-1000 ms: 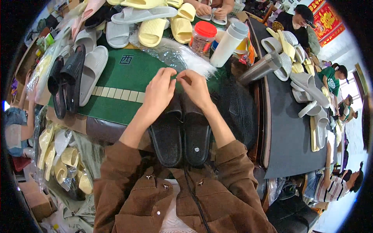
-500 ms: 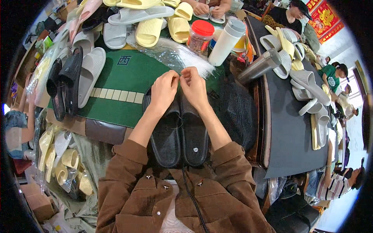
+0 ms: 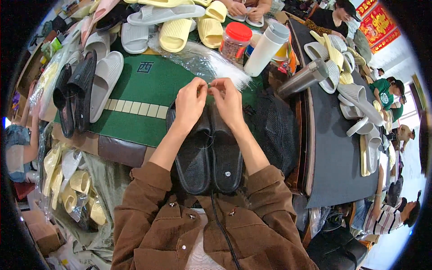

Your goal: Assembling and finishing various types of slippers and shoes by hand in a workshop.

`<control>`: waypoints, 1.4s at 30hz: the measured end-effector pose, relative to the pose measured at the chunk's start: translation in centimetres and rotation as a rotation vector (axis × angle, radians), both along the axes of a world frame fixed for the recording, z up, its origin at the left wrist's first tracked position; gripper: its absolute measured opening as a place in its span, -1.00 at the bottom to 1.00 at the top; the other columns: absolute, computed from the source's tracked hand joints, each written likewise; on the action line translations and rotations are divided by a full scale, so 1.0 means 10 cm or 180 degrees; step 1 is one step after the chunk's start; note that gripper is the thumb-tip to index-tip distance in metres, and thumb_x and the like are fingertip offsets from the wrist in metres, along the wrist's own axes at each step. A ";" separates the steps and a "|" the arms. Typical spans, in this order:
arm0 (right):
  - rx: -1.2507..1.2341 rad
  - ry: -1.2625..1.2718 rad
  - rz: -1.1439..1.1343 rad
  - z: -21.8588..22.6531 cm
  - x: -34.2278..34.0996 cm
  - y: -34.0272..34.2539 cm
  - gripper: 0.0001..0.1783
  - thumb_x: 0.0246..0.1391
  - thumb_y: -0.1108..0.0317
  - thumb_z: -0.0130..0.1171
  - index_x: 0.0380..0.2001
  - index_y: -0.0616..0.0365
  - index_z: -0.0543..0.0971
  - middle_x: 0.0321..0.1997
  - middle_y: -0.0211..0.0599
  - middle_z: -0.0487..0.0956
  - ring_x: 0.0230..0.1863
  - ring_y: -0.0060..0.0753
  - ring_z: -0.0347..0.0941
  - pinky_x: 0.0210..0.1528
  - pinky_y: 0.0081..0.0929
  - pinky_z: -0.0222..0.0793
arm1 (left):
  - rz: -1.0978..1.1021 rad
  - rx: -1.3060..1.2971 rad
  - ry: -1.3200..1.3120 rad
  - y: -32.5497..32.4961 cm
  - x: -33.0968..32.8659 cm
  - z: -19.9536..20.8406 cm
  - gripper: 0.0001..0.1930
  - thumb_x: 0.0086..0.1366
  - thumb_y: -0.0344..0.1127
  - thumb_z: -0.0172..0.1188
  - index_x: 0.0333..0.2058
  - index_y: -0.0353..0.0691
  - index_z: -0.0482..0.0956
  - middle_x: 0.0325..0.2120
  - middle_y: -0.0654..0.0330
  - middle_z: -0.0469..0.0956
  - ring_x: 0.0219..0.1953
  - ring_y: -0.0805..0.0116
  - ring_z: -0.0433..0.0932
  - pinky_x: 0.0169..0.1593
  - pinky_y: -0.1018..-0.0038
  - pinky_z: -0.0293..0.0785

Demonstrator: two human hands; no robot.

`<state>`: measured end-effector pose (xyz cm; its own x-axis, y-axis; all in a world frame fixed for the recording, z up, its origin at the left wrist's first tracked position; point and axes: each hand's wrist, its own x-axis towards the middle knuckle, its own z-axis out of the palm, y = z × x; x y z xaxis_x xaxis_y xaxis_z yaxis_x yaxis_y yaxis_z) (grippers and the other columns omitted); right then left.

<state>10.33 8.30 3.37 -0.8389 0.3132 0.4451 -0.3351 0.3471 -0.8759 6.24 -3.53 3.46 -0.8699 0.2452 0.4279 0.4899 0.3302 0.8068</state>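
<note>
Side by side in front of me lies a pair of black slippers [image 3: 226, 159], soles ribbed, toe ends pointing away. A thin strand loop shows between their straps. My left hand [image 3: 191, 101] and my right hand [image 3: 228, 102] hover above the straps, fingertips pinched and almost meeting. Whatever lies between the fingertips is too small to make out. Just beyond the hands is a bundle of clear thin strands [image 3: 227, 72] on plastic wrap [image 3: 180, 56]. A green mat [image 3: 144, 83] with a row of pale squares covers the table to the left.
Black slippers [image 3: 83, 90] and a grey slipper [image 3: 107, 85] lie left. Yellow slippers [image 3: 174, 35] sit at the back. A red-lidded jar [image 3: 235, 39], a white bottle [image 3: 266, 50] and a steel tumbler [image 3: 303, 77] stand right. Co-workers sit around a dark table [image 3: 339, 148] holding more slippers.
Both hands stay pinched over the slippers, the right fingers shifting slightly. The whole view has moved a little. Co-workers at the far right have changed posture.
</note>
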 end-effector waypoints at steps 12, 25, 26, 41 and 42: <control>0.0893 -0.0148 -0.0336 0.00 0.03 0.03 -0.77 0.05 0.53 0.11 -0.20 0.20 0.62 -0.41 -0.20 0.53 -0.46 -0.39 0.52 -0.38 -0.50 0.41 | 0.0011 0.0010 0.0067 0.03 0.01 0.01 -0.90 0.22 -0.43 0.11 -0.34 -0.35 0.50 -0.57 0.07 0.54 -0.55 0.36 0.53 -0.43 0.45 0.41; 0.0990 -0.0076 -0.0191 0.00 0.01 0.05 -0.78 0.06 0.46 0.08 -0.23 0.25 0.61 -0.43 -0.08 0.49 -0.43 -0.11 0.46 -0.35 -0.33 0.37 | -0.0020 -0.0246 0.0369 0.02 0.02 -0.04 -0.89 0.17 -0.45 0.15 -0.33 -0.33 0.55 -0.45 0.04 0.56 -0.47 0.18 0.56 -0.36 0.38 0.44; 0.0936 -0.0096 -0.0273 0.00 0.02 0.05 -0.79 0.07 0.45 0.08 -0.25 0.25 0.61 -0.43 -0.07 0.50 -0.42 -0.10 0.46 -0.33 -0.33 0.37 | -0.0023 -0.0245 0.0373 0.02 0.02 -0.04 -0.89 0.17 -0.45 0.15 -0.33 -0.33 0.55 -0.45 0.04 0.56 -0.47 0.18 0.56 -0.36 0.38 0.44; -0.0026 -0.0012 -0.0629 0.02 0.02 0.08 -0.74 0.25 0.36 -0.05 -0.18 0.29 0.56 -0.21 -0.22 0.60 -0.29 -0.55 0.52 -0.50 -0.64 0.45 | -0.0252 -0.0443 0.0316 0.02 0.00 -0.06 -0.83 0.10 -0.53 0.13 -0.28 -0.32 0.55 -0.40 0.05 0.57 -0.38 0.19 0.54 -0.27 0.39 0.46; -0.0274 0.0029 -0.0496 0.04 0.03 0.06 -0.74 0.25 0.36 -0.05 -0.18 0.28 0.56 -0.17 -0.23 0.59 -0.28 -0.55 0.51 -0.50 -0.64 0.44 | -0.0214 -0.0529 0.0467 0.02 0.00 -0.05 -0.81 0.08 -0.54 0.11 -0.27 -0.31 0.53 -0.39 0.05 0.56 -0.34 0.15 0.53 -0.23 0.35 0.45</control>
